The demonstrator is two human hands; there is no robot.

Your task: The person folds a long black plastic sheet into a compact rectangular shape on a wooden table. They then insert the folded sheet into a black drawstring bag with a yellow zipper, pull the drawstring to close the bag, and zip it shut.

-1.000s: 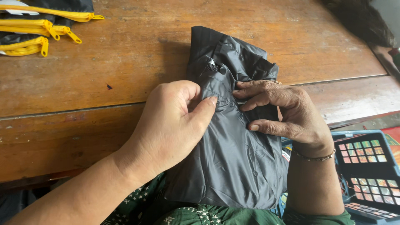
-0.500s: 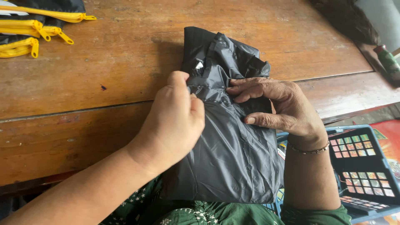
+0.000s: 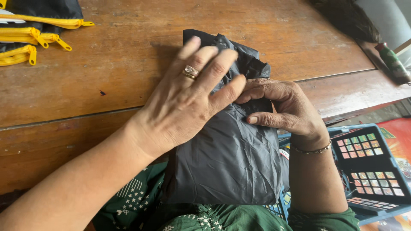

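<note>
A folded dark grey fabric garment lies over the near edge of the wooden table and hangs toward my lap. My left hand, with a ring on one finger, lies flat on the garment's upper part with fingers spread and extended. My right hand, wearing a thin bracelet, rests on the garment's right side; its fingers curl and pinch a fold of the fabric, thumb pointing left.
Black pieces with yellow zippers lie at the table's far left. A dark bundle and a small green bottle sit at the far right. A blue plastic crate stands below the table on my right.
My left hand has opened from a pinching grip and now lies flat with fingers spread on the fabric. My right hand stays on the right fold.
</note>
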